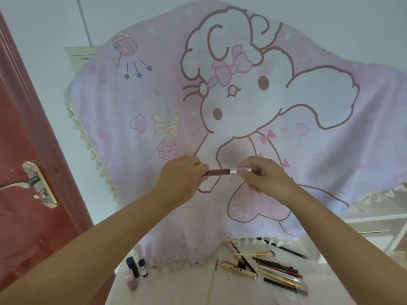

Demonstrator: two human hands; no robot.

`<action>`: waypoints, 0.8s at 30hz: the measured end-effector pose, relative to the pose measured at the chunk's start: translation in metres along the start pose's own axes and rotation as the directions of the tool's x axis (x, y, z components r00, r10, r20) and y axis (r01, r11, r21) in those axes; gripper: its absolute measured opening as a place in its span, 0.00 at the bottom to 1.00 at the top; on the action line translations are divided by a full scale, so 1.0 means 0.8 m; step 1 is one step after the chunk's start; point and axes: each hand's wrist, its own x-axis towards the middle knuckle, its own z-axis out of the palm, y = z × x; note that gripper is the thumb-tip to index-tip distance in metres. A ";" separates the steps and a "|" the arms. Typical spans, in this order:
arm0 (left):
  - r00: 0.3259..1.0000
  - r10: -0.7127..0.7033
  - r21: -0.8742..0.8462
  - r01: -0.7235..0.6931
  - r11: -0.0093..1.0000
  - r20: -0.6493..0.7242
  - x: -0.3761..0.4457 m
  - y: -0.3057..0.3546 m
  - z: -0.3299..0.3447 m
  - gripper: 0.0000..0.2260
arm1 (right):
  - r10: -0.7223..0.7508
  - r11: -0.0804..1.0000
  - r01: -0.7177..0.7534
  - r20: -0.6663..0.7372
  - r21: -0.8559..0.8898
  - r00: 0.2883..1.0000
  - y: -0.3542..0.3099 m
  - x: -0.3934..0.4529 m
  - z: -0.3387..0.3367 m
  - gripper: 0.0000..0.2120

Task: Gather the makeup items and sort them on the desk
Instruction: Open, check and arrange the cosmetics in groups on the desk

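Both your arms were raised in front of the pink cartoon cloth (220, 106) draped over something behind the tabletop (180, 287).

Your left hand (180, 175) gripped the mauve tube (217, 172) of a lip gloss, fingers curled round its left end. Your right hand (262, 175) pinched the silver cap (240, 170) at the other end, thumb and fingertips closed on it. The tube lay level between the two hands, held up in the air, well above the tabletop. Tube and cap met at a silver collar; I could not tell whether the cap was seated or partly drawn off.

Below, on the white tabletop:
- Near left: a dark bottle (132, 266), a small black-capped vial (143, 267) just beside it, and a pink polish bottle (130, 277) in front, blurred.
- Centre: a thin pale brush (213, 280) lying almost lengthwise toward you.
- Right: a loose cluster of pencils (279, 271) in black, red and gold, lying side by side, some touching. A gold mascara (237, 269) lay just left of them, and a slim black liner crossed above it.
- A tan-handled brush (255, 253) lay across the top of the cluster, bristles to the right.
- A long dark pencil (286, 249) lay apart at the back, near the cloth's tasselled fringe.

To your left stood a red door (26, 150) with a gold handle (35, 183).
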 end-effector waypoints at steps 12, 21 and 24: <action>0.994 -0.091 0.034 0.089 0.995 0.057 -0.014 -0.017 0.011 0.14 | -0.030 0.989 0.024 0.038 0.149 0.999 0.003 0.010 0.014 0.17; 0.990 -0.102 0.018 0.101 0.995 0.100 -0.032 -0.021 0.023 0.13 | 0.021 0.997 -0.024 0.044 0.070 0.999 0.013 0.014 0.034 0.11; 0.983 -0.143 0.007 0.143 0.990 0.114 -0.038 -0.023 0.028 0.13 | 0.012 0.985 -0.022 0.059 0.170 0.998 0.021 0.013 0.036 0.18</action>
